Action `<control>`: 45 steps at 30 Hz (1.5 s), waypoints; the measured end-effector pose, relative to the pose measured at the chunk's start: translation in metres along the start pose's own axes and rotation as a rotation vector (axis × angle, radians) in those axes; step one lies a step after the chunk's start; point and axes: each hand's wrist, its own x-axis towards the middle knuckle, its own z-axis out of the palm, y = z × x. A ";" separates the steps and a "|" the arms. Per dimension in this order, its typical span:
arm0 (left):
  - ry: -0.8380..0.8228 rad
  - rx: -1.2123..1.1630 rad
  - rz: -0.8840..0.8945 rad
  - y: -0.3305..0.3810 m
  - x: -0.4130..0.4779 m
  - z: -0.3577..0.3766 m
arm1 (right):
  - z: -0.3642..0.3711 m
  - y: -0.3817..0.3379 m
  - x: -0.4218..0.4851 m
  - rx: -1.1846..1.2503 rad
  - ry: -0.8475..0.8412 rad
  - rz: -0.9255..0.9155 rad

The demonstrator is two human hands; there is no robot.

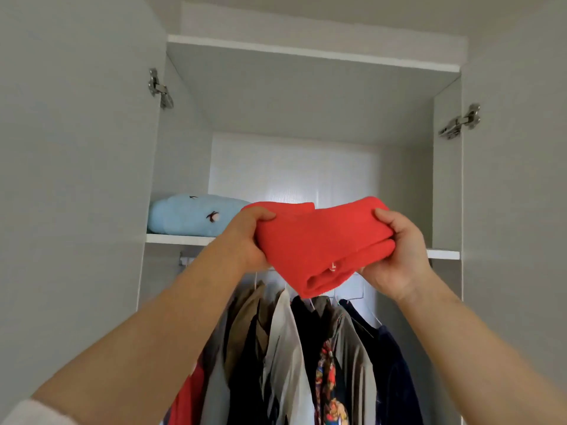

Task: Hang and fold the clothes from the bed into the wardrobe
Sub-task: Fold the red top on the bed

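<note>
In the centre of the frame both hands hold a folded red garment raised in front of the wardrobe shelf. The left hand grips its left edge, thumb on top and the fingers curled underneath; the right hand pinches the right edge in the same manner. I think it is held at both ends so that the fold does not open (soft cloth sags easily). At the left on the shelf lies a folded light blue garment, so the free place beside it seems the target. Below, hanging clothes fill the lower middle of the frame.
</note>
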 end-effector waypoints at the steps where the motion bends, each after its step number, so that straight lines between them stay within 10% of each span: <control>1: -0.001 0.028 0.016 0.004 0.020 0.007 | -0.008 -0.006 0.020 -0.006 -0.009 -0.005; 24: 0.230 0.343 0.062 0.030 0.290 0.006 | -0.096 0.019 0.286 -0.449 0.368 -0.022; 30: 0.313 0.992 0.288 0.031 0.290 0.021 | -0.104 0.028 0.299 -0.814 0.404 -0.130; 37: -0.108 1.587 0.446 0.012 0.267 -0.001 | -0.101 0.029 0.299 -0.877 0.471 -0.193; 45: 0.028 1.770 0.780 0.014 0.257 -0.031 | -0.095 0.032 0.294 -1.114 0.197 -0.076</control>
